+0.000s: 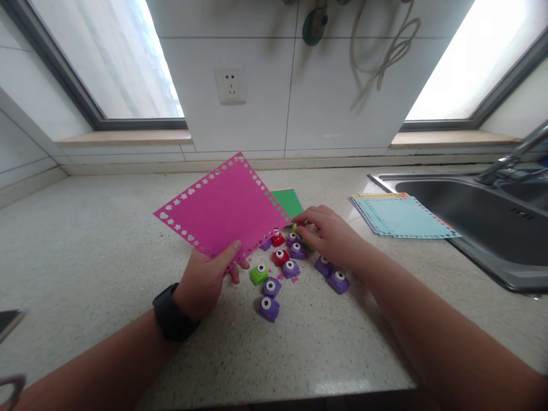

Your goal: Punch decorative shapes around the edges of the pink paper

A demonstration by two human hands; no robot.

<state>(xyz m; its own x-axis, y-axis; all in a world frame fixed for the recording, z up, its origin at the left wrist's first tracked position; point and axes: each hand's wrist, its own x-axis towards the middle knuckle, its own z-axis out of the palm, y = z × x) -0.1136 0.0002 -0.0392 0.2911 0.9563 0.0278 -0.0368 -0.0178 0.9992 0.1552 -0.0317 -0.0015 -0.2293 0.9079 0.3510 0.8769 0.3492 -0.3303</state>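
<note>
A pink sheet of paper (222, 208) with hearts, stars and flowers punched along its edges is held up at a slant above the counter. My left hand (209, 279), wearing a black wristband, grips its near edge, thumb on top and fingers beneath. At the sheet's right corner, the curled fingers of my right hand (323, 231) pinch the paper, though the exact contact is partly hidden. Below lie several small craft punches, among them a red punch (281, 257), a green punch (259, 274) and a purple punch (269, 308). Pink paper bits (280, 277) lie among them.
Behind the pink sheet lies a green sheet (289, 201), partly covered. A stack of light blue punched sheets (398, 216) rests on the right, overlapping the edge of the steel sink (483, 245). A dark flat object (9, 322) shows at the far left. The tiled wall bounds the speckled counter (107, 228).
</note>
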